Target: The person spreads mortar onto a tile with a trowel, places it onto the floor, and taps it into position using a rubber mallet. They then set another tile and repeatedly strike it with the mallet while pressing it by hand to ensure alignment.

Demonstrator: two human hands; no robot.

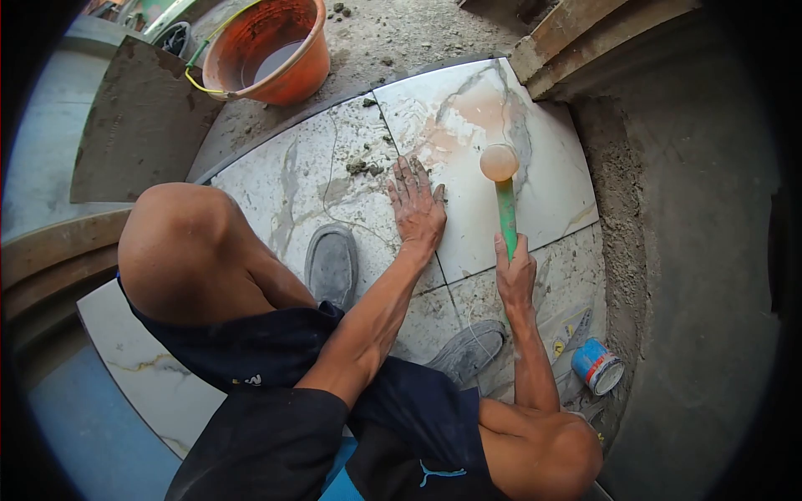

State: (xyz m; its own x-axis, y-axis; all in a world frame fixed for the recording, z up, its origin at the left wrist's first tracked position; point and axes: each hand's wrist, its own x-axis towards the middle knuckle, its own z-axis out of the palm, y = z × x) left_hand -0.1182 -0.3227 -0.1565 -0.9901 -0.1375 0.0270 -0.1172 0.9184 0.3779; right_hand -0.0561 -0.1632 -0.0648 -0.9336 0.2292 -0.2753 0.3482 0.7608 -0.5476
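Note:
My right hand (516, 271) is wrapped round the green handle of a rubber mallet (506, 204). Its pale round head lies over the marbled white tile (468, 225) at the right. Flat and with fingers stretched out, my left hand (417, 209) rests across the joint between that tile and the marbled tile (288, 159) to its left. Dark mortar crumbs (364, 167) lie just beyond the left fingertips. Pinkish and white smears mark the far part of the right tile. A thin string (328, 179) runs over the left tile.
An orange bucket (288, 71) holding greyish water stands at the far left, beside a brown board (138, 125). A wooden door frame (576, 42) rises at the far right. Near my right knee are a blue can (596, 366) and a trowel (575, 330). A rough mortar gap (622, 225) borders the tiles.

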